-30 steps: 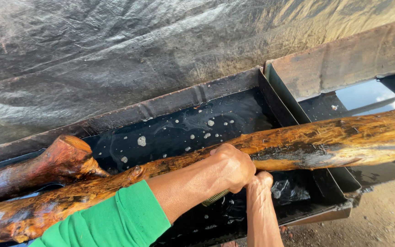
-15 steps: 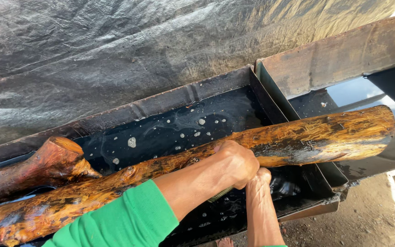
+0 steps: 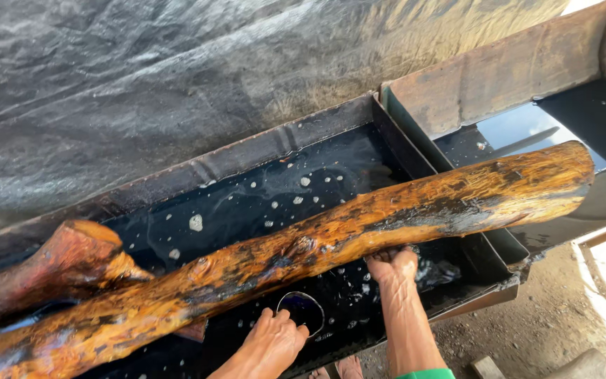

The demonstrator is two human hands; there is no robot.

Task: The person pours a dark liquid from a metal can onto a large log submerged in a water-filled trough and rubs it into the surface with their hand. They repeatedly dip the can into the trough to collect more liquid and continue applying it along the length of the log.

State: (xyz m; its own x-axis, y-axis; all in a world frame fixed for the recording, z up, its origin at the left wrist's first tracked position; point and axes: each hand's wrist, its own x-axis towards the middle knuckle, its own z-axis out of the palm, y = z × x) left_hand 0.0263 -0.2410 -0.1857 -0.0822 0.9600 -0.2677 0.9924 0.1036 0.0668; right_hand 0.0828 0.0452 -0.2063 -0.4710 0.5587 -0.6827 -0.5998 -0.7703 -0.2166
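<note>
A long wet orange-brown log (image 3: 331, 245) lies slanted over a black metal trough (image 3: 289, 140) filled with dark, bubbly liquid (image 3: 261, 196). Its right end reaches over a second trough. My right hand (image 3: 391, 267) presses up against the log's underside near its middle, fingers curled on the wood. My left hand (image 3: 269, 344) is low at the trough's front edge, its fingers on a small round dark cup (image 3: 301, 311) that sits in the liquid.
A shorter reddish log (image 3: 57, 270) lies at the left, partly under the long one. A second trough (image 3: 485, 84) of dark liquid adjoins at the right. Grey plastic sheeting (image 3: 177, 70) hangs behind. Dirt ground (image 3: 548, 323) and my toes (image 3: 348, 366) show below.
My left hand has come off the top of the log and dropped to the small cup at the trough's front. My right hand remains under the log.
</note>
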